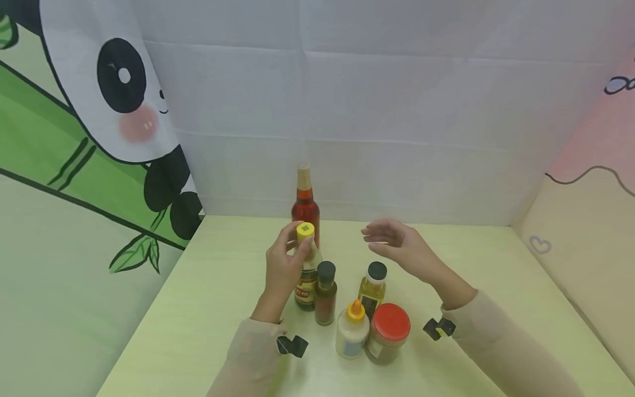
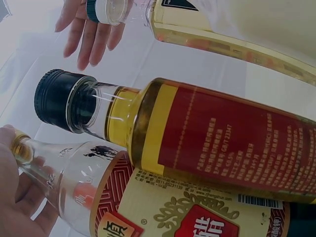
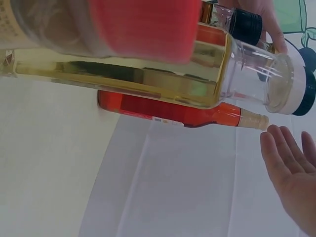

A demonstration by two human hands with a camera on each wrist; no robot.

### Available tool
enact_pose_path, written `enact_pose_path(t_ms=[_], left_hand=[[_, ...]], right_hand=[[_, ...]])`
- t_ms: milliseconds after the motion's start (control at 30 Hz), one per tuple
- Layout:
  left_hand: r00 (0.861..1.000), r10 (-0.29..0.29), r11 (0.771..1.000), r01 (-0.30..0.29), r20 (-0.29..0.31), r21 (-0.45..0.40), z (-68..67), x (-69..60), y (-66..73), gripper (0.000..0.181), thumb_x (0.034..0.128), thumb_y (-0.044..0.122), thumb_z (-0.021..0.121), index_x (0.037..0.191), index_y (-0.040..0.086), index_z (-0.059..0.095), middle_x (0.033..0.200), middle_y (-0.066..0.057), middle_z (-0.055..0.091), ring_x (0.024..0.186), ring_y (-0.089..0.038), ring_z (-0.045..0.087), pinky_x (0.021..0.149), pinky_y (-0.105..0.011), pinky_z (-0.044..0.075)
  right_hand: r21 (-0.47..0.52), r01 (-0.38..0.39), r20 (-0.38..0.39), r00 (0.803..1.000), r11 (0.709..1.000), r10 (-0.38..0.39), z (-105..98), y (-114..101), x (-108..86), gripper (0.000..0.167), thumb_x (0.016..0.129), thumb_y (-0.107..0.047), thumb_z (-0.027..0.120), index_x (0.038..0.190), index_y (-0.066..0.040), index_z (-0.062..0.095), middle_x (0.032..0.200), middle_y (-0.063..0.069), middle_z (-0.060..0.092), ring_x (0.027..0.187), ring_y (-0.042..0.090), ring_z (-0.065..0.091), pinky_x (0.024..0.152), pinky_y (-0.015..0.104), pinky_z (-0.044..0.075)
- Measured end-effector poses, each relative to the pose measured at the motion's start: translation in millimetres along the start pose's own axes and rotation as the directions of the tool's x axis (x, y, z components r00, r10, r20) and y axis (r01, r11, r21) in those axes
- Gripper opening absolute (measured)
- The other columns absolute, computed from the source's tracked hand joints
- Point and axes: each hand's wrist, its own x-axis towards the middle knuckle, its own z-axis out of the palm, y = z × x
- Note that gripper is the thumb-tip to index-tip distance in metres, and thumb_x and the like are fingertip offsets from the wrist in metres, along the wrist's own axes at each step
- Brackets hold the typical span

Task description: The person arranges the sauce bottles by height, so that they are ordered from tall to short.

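I can see a person's left hand (image 1: 284, 267) with its thumb and fingers bent round the top of a glass bottle with a round yellow cap (image 1: 306, 291). That bottle is upright on the left side of the group, clear and see-through near its neck and dark lower down, with a tan and red label round its belly. The right hand (image 1: 404, 251) holds nothing. It is up in the air past the oil bottle (image 1: 371, 290), fingers loose and a little bent, well apart from the left hand.

Just beside the yellow-capped one is a small glass bottle (image 1: 325, 306) with a red label and a black cap that has tiny ridges. A tall red bottle (image 1: 305, 212) with a long thin neck stands behind them. The oil bottle is clear, with yellow oil, a white collar and a black lid. In front of it are a soft-looking squeeze bottle (image 1: 352, 336) with a pointy orange tip and a fat round jar (image 1: 391, 325) with a flat red lid. They all stand on a smooth, pale yellow table (image 1: 208, 309). Behind it hangs white cloth (image 1: 372, 110) with fold lines.
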Motion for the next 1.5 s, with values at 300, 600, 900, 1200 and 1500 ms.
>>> enact_pose_path(t_ms=[300, 600, 900, 1200, 1500], left_hand=[[1.0, -0.017, 1.0, 0.017, 0.006, -0.009, -10.7, -1.5, -0.4, 0.036, 0.0936, 0.022, 0.065, 0.124, 0.004, 0.058, 0.105, -0.016, 0.068, 0.097, -0.029, 0.065, 0.08, -0.046, 0.056], [1.0, -0.002, 1.0, 0.002, 0.013, -0.013, -17.9, -0.8, -2.0, 0.037, 0.0943, 0.024, 0.063, 0.124, 0.004, 0.058, 0.105, -0.016, 0.068, 0.098, -0.029, 0.065, 0.08, -0.046, 0.056], [1.0, -0.008, 1.0, 0.008, 0.007, -0.01, -17.2, -1.5, -3.2, 0.036, 0.0942, 0.025, 0.064, 0.124, 0.004, 0.059, 0.105, -0.015, 0.069, 0.097, -0.029, 0.066, 0.08, -0.045, 0.056], [0.999, -0.024, 0.998, 0.026, 0.036, -0.054, -22.5, 3.1, -3.7, 0.036, 0.0915, 0.016, 0.069, 0.123, 0.001, 0.06, 0.107, -0.015, 0.068, 0.099, -0.027, 0.065, 0.083, -0.043, 0.055], [0.992, -0.109, 0.986, 0.116, 0.058, -0.123, -26.4, 4.6, -0.4, 0.038, 0.0909, 0.019, 0.071, 0.122, 0.0, 0.061, 0.11, -0.016, 0.068, 0.099, -0.03, 0.065, 0.086, -0.044, 0.054]], right_hand=[[0.023, 0.0, 0.001, 1.0, 1.0, 0.0, 13, 0, -15.1, 0.041, 0.092, -0.01, 0.068, 0.129, -0.001, 0.053, 0.127, 0.015, 0.059, 0.119, 0.034, 0.055, 0.092, 0.033, 0.051], [0.028, 0.022, 0.011, 1.0, 0.999, -0.022, 22, 2, -29.1, 0.041, 0.092, -0.007, 0.067, 0.129, 0.001, 0.053, 0.128, 0.015, 0.059, 0.119, 0.036, 0.055, 0.092, 0.032, 0.05], [0.024, 0.032, 0.018, 0.999, 0.999, -0.032, 24, 8, -38.9, 0.043, 0.09, -0.006, 0.069, 0.13, 0.001, 0.053, 0.128, 0.022, 0.057, 0.116, 0.034, 0.057, 0.092, 0.031, 0.05], [0.005, 0.028, 0.005, 1.0, 1.0, -0.028, 29, 10, -42.3, 0.044, 0.09, -0.007, 0.069, 0.13, 0.001, 0.053, 0.128, 0.016, 0.058, 0.116, 0.034, 0.057, 0.093, 0.03, 0.049], [0.038, -0.02, -0.007, 1.0, 0.999, 0.02, 36, 16, -43.6, 0.043, 0.09, -0.01, 0.071, 0.129, -0.003, 0.055, 0.127, 0.016, 0.059, 0.114, 0.035, 0.058, 0.088, 0.033, 0.053]])
